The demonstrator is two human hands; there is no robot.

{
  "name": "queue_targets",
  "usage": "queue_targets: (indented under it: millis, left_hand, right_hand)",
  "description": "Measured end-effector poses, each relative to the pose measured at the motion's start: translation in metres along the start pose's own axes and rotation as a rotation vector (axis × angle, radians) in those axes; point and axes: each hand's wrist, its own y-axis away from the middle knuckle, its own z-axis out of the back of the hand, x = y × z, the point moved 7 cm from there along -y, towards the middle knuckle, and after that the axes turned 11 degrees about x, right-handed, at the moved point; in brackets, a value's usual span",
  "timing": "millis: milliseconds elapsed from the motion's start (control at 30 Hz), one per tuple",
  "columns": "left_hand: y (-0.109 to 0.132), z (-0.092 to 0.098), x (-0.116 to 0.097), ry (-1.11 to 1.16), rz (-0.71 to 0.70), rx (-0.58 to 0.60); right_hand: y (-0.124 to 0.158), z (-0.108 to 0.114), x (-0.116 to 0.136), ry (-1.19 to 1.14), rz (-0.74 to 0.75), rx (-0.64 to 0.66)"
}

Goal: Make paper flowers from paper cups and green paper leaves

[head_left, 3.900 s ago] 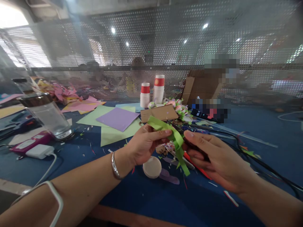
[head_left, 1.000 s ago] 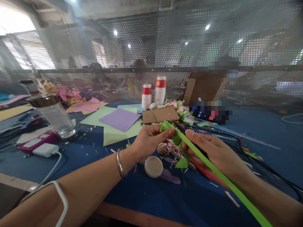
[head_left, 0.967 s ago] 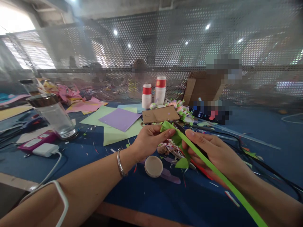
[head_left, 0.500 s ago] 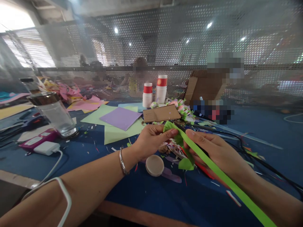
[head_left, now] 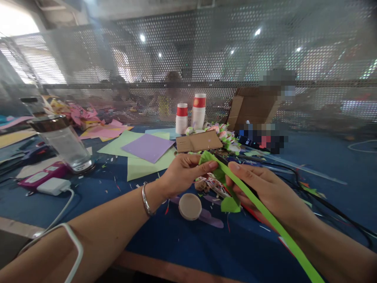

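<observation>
Over the middle of the table my left hand [head_left: 188, 173] pinches the crumpled end of a bright green paper strip [head_left: 259, 204] between thumb and fingers. A silver bangle [head_left: 145, 199] circles that wrist. My right hand [head_left: 259, 184] is closed on the same strip, thumb on top, close to the left fingertips. Part of a dark slim tool [head_left: 221, 158] shows between the hands, running under the right fingers; its kind is hidden. From the strip's gathered end a green paper flap [head_left: 230, 204] hangs down. The strip's long tail passes below my right wrist toward the bottom edge.
Below the hands lies a round pale disc [head_left: 190, 206]. Behind them are a cardboard piece [head_left: 200, 142], purple paper [head_left: 149, 148] and two stacks of paper cups [head_left: 182, 120]. A glass water bottle [head_left: 66, 145] and a purple power strip [head_left: 44, 175] with a white cable stand left.
The whole view has shifted slightly, moving things a little left. Both hands keep their grip on the green strip, with hardly any change in position.
</observation>
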Motion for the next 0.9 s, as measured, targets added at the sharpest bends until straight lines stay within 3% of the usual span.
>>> queue_targets:
  millis: [533, 900]
  left_hand:
    - [0.0014, 0.0019, -0.0018, -0.090, -0.010, 0.012]
    - [0.0001, -0.0037, -0.0025, -0.102, -0.017, 0.077]
  right_hand:
    - [-0.0019, 0.0012, -0.0005, 0.071, 0.025, 0.009]
    - [0.0005, -0.0007, -0.0005, -0.045, 0.033, -0.012]
